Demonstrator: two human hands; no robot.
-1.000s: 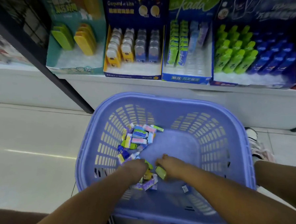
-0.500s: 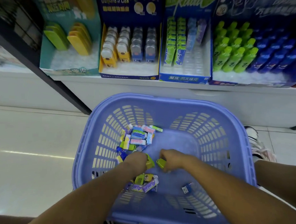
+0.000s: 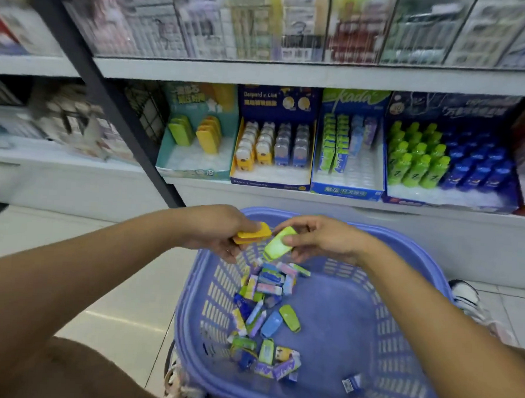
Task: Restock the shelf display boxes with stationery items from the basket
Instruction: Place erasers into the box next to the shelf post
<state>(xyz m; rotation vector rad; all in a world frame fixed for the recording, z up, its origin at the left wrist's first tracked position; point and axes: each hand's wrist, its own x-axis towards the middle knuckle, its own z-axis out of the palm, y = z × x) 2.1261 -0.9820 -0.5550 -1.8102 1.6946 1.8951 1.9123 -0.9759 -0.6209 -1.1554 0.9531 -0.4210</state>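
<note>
A purple plastic basket (image 3: 413,322) stands on the floor below the shelf, with several small coloured stationery items (image 3: 264,317) piled along its left side. My left hand (image 3: 220,231) pinches a stack of yellow-orange items (image 3: 253,233) above the basket's far rim. Beside it, my right hand (image 3: 320,238) holds a light green item (image 3: 278,242) between thumb and fingers. On the shelf straight ahead, a teal display box (image 3: 192,172) holds green and yellow items of the same shape, with bare room at its front.
Three more display boxes stand to the right: a dark blue box (image 3: 269,182) with animal-shaped items, a blue box (image 3: 345,191) of green and blue packs, and a box (image 3: 446,202) of green and blue bottles. A black shelf post (image 3: 108,99) slants at left. A shoe (image 3: 466,296) is beside the basket.
Both hands have risen out of the basket, each with items taken from the pile. The view has tilted upward, showing the upper shelf.
</note>
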